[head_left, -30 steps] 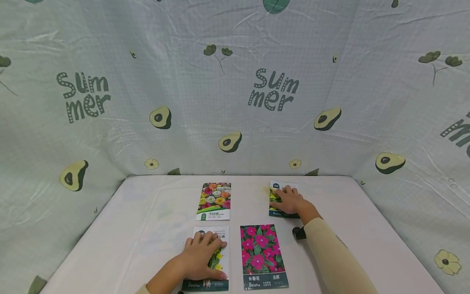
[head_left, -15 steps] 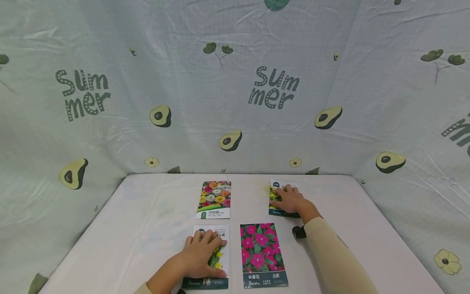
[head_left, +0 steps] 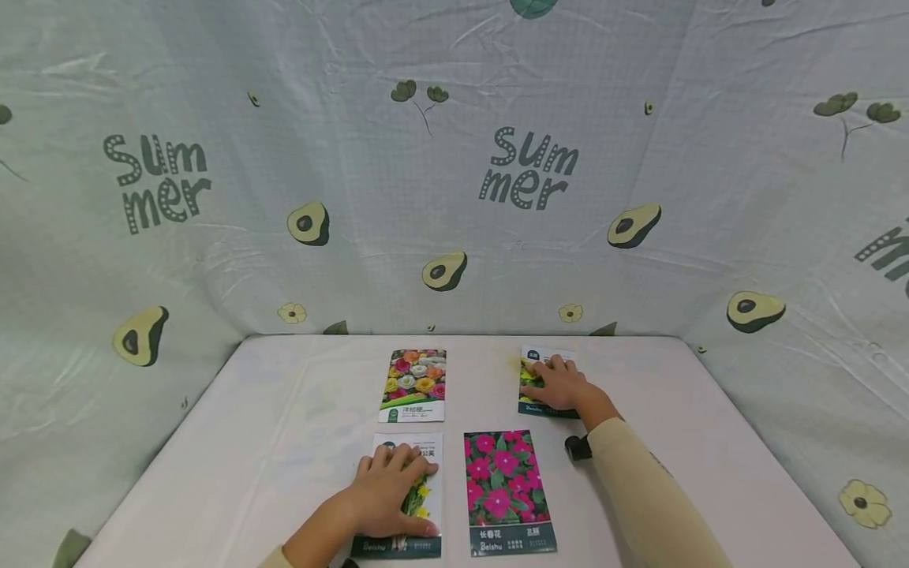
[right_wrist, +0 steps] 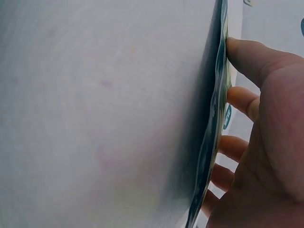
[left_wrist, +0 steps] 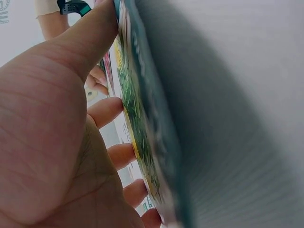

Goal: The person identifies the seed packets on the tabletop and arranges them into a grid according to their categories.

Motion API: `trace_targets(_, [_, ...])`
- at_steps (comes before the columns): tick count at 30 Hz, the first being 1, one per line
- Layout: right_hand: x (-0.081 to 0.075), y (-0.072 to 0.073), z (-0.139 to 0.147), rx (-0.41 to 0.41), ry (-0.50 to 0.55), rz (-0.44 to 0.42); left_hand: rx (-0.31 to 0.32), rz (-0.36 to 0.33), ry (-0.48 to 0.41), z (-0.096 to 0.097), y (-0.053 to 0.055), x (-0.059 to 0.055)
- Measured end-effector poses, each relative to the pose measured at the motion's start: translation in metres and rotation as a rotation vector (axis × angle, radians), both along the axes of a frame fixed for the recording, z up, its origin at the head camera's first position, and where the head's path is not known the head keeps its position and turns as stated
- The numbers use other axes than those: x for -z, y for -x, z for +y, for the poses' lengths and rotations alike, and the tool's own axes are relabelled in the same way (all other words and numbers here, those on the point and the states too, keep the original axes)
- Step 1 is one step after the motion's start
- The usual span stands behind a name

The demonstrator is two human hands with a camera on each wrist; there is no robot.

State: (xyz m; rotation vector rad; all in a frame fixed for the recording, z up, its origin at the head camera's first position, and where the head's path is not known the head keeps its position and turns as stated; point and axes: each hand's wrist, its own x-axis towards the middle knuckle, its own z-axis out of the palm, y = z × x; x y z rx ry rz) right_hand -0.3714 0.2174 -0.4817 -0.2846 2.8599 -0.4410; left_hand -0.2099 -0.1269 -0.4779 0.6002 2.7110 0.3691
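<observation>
Four-cornered flower seed packets lie flat on the table. My left hand (head_left: 387, 495) rests on a white packet with yellow flowers (head_left: 430, 505) at the near left, fingers spread and fingertips touching its face. In the left wrist view the thumb presses near its dark-green bottom edge (left_wrist: 161, 118). At the far right, my right hand (head_left: 561, 386) lies over another packet with yellow flowers and a dark band (head_left: 534, 409), covering much of its picture. The right wrist view shows the thumb and fingertips on that packet's face, its dark edge (right_wrist: 211, 128) seen side-on.
A packet of mixed-colour blooms (head_left: 414, 383) lies at the back left, beyond my left hand. One with pink flowers (head_left: 506, 485) lies between my left hand and right forearm. A patterned curtain (head_left: 341, 142) rises behind the pale table (head_left: 248, 442).
The head view has shifted very slightly. Both hands stay in the same places on their packets, and no packet has visibly moved on the table.
</observation>
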Motion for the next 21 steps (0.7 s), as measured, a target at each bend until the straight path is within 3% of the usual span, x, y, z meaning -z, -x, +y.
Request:
trace_targets(9, [0.0001,0.0000,0.0016,0.015,0.009,-0.017,0.003,0.001,-0.019,-0.0001,0.0018,0.0068])
trace_targets(21, [0.0012,0.0026,-0.0012,0.002,0.016,-0.001,-0.009,0.002,-0.029,-0.0033,0.0019,0.0078])
